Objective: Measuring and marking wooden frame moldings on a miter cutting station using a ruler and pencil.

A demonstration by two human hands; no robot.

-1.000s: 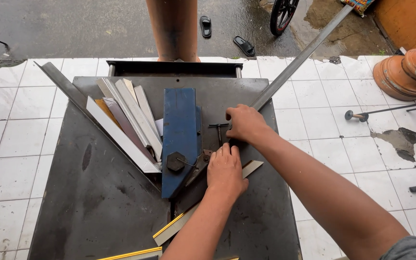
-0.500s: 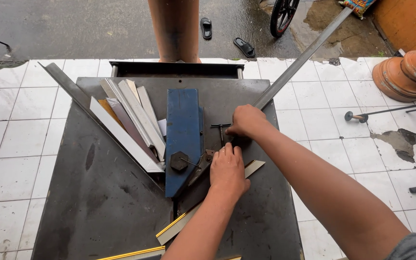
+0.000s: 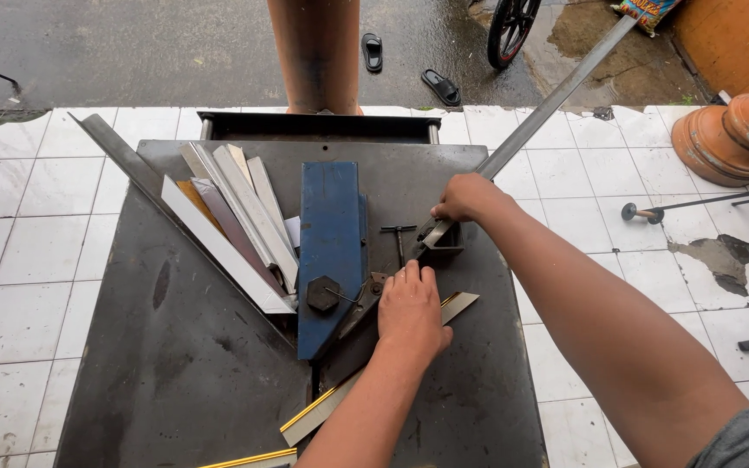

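Observation:
My right hand (image 3: pixel 468 198) grips a long grey metal strip (image 3: pixel 556 97) that runs up to the far right, holding its near end at a small clamp block (image 3: pixel 446 239). My left hand (image 3: pixel 411 310) presses flat on a gold-edged strip (image 3: pixel 331 407) that lies diagonally on the dark metal table (image 3: pixel 175 364). Just left of that hand sits a blue metal cutter body (image 3: pixel 331 243) with a black hexagonal knob (image 3: pixel 323 294). A small T-shaped handle (image 3: pixel 399 236) stands between my two hands.
Several cut white and grey strips (image 3: pixel 236 225) lie fanned out left of the blue body. A person's bare legs (image 3: pixel 315 54) stand beyond the table. Sandals (image 3: pixel 442 85), a wheel (image 3: pixel 510 28) and terracotta pots (image 3: pixel 739 130) are on the tiled floor around.
My right hand has shifted slightly right along the long strip. My left hand stays pressed on the gold-edged strip.

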